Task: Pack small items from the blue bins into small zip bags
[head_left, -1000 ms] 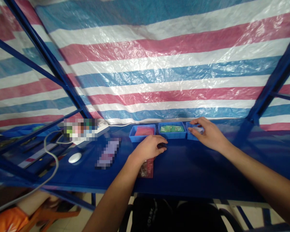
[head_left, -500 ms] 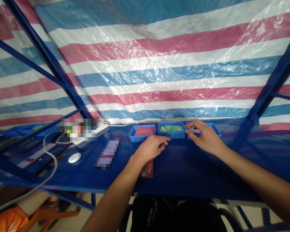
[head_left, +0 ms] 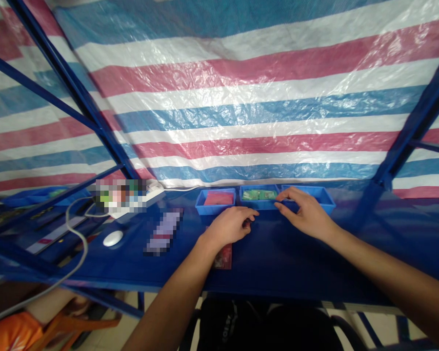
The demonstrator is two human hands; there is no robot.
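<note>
Three small blue bins stand in a row at the back of the blue table. The left bin (head_left: 214,210) holds pink packets (head_left: 218,198), and the middle bin (head_left: 261,204) holds green packets (head_left: 259,194). My right hand (head_left: 302,212) is over the front left corner of the right bin (head_left: 327,197), thumb and forefinger apart, with nothing visible between them. My left hand (head_left: 234,224) hovers in front of the left bin, its fingers curled; whether it holds anything is hidden. A red packet (head_left: 224,257) lies beneath my left wrist, partly covered.
Left of my arm are a blurred purple item (head_left: 164,232), a white mouse-like object (head_left: 113,238), a white power strip (head_left: 137,204) and a cable (head_left: 81,243). Another person's orange clothing (head_left: 14,331) shows at lower left. Blue metal posts frame the table.
My right hand has drawn back from the right bin, slightly left and down; the clear item near its fingertips no longer shows. My left hand has barely moved.
</note>
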